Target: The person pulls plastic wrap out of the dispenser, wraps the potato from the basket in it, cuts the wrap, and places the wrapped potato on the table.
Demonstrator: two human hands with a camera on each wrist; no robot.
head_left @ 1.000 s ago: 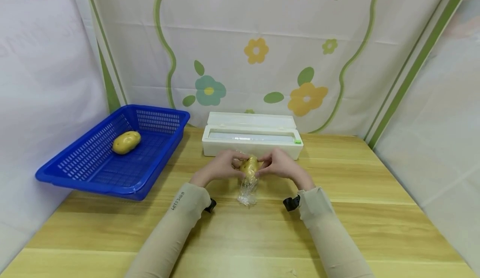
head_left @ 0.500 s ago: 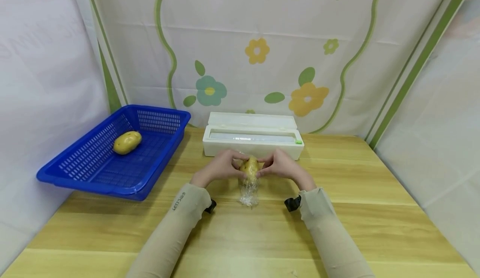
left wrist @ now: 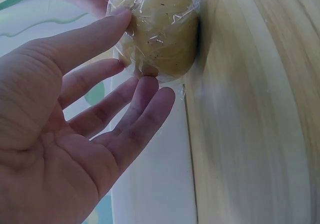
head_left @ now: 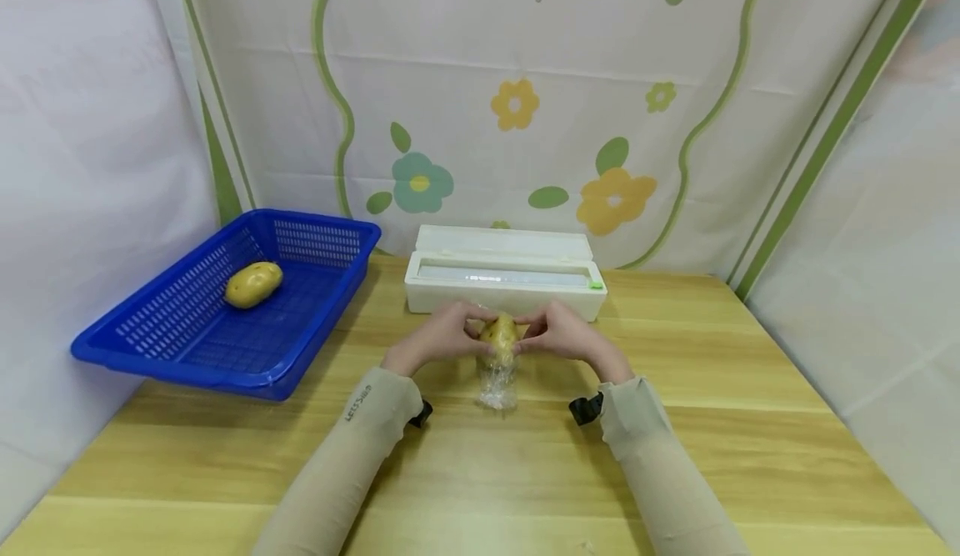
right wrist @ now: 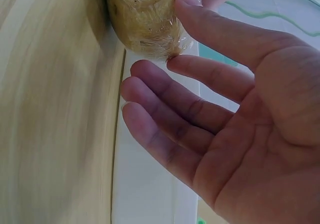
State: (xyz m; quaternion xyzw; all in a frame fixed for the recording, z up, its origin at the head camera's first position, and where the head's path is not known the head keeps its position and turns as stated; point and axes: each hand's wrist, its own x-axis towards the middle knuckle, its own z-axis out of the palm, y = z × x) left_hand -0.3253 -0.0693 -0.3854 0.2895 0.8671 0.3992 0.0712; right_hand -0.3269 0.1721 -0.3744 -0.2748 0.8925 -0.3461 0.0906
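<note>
A potato wrapped in clear plastic film stands on the wooden table between both hands. Loose crumpled film trails from its near end. My left hand pinches the potato's left side, thumb and index finger against the film; its other fingers curve beneath in the left wrist view, close to the wrapped potato. From the opposite side my right hand pinches it between thumb and index finger. In the right wrist view the film on the potato looks wrinkled, and the remaining fingers are held apart from it.
Just behind the hands stands a white film dispenser box with its lid raised and a green slider at the right end. On the left, a blue plastic basket holds an unwrapped potato. A patterned curtain hangs behind the table.
Both hands keep their pinch on the wrapped potato with barely any movement. The trailing film shifts very slightly; basket and box stay put.
</note>
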